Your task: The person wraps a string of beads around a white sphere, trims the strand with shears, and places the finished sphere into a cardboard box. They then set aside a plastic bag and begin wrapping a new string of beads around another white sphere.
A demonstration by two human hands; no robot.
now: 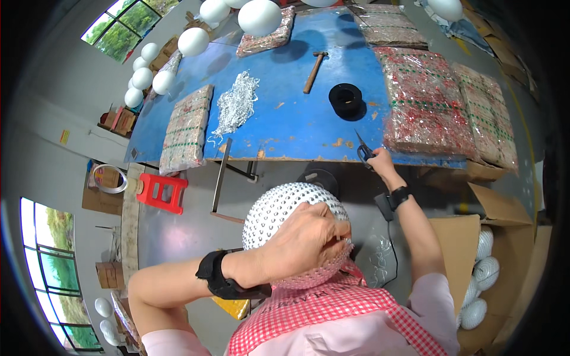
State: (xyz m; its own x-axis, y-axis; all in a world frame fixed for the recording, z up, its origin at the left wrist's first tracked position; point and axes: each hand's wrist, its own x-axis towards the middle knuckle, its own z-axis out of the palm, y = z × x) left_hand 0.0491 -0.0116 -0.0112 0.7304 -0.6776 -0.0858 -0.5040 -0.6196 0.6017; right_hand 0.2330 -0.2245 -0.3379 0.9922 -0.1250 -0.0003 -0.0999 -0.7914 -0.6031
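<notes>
One white studded ball [279, 210], before red-checked apron [344, 314], left hand [312, 231] bunched against it (grip on pinkish beaded strip [312, 276] unclear), right hand [381, 162] grasping black scissors [362, 149], at edge of blue table [285, 121].

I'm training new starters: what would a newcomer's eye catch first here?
Probably the studded ball, central, partly behind the left hand. Next, the bright blue table beyond, then the scissors in the right hand by its near edge. Plain white balls crowd the upper left.
</notes>
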